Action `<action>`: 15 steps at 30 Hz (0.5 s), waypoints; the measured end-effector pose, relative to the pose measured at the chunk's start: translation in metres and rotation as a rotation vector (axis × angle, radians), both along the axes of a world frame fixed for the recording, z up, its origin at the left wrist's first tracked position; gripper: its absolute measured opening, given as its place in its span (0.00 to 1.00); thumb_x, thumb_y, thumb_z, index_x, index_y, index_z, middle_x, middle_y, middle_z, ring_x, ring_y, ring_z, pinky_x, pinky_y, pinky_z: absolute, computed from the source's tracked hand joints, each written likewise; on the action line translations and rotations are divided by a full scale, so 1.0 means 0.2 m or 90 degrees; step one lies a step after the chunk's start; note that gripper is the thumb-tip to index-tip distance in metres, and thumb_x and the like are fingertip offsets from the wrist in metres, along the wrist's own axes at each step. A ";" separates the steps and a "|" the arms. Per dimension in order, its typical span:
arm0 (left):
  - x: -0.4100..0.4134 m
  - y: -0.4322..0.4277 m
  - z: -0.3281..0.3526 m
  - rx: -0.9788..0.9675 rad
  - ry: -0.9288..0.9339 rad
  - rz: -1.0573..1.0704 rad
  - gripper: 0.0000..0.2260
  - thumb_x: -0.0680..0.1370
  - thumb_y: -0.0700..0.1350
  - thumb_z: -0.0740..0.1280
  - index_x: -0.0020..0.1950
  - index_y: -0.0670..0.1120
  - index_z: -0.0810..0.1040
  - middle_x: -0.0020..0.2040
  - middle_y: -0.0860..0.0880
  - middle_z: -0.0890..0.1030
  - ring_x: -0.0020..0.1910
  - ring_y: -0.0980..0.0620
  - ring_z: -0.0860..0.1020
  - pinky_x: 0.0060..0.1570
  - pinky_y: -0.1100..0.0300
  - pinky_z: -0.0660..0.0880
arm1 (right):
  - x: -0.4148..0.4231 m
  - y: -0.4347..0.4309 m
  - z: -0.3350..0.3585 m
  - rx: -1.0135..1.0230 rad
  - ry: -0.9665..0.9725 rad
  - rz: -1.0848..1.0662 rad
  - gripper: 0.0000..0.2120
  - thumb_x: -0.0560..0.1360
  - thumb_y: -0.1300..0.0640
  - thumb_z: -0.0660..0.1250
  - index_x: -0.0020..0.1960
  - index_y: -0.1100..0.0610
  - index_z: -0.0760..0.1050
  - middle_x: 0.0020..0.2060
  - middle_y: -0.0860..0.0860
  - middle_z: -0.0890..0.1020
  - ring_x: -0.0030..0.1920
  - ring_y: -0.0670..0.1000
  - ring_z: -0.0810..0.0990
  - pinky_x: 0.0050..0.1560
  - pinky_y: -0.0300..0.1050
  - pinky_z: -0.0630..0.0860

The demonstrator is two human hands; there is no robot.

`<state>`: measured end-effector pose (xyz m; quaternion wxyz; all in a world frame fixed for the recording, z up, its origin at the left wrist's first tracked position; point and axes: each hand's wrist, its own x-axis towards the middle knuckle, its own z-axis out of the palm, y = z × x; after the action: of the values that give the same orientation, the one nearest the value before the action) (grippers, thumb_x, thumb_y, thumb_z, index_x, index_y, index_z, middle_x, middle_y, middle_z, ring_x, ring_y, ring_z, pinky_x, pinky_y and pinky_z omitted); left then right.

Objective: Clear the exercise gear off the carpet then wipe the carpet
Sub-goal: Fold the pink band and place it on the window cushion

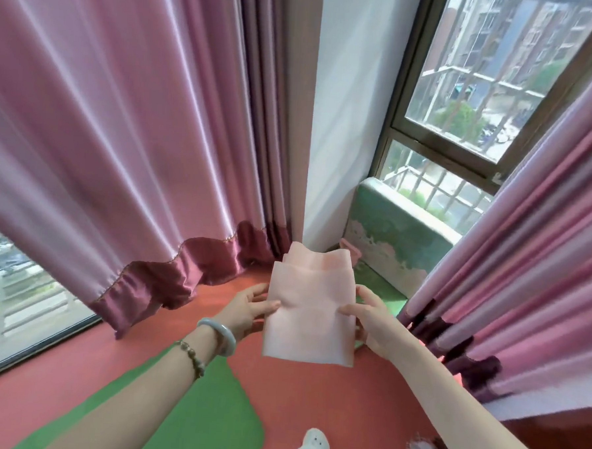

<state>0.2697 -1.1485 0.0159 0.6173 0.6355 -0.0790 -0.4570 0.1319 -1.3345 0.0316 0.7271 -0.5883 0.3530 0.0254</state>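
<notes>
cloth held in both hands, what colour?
Pale pink, plain; the cloth shows best in the head view.

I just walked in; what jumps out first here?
A folded pale pink cloth is held up at centre, gripped by the left hand and right hand. Shiny pink curtains hang on both sides, and a green mat lies on the red carpet below.

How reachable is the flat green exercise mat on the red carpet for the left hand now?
Probably yes: the flat green exercise mat lies uncovered just below the left hand, though that hand grips the folded pink cloth.
</notes>
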 end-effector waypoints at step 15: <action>0.51 -0.85 -0.10 0.039 -0.013 -0.085 0.09 0.77 0.32 0.62 0.53 0.43 0.76 0.46 0.46 0.81 0.39 0.54 0.81 0.41 0.60 0.78 | 0.39 -0.71 -0.12 0.019 -0.002 -0.084 0.16 0.72 0.67 0.62 0.58 0.56 0.71 0.50 0.55 0.79 0.48 0.55 0.78 0.39 0.46 0.72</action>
<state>0.3719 -1.3178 -0.0050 0.5650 0.6518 -0.1136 -0.4929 0.2108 -1.4766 0.0081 0.7367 -0.5526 0.3894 -0.0185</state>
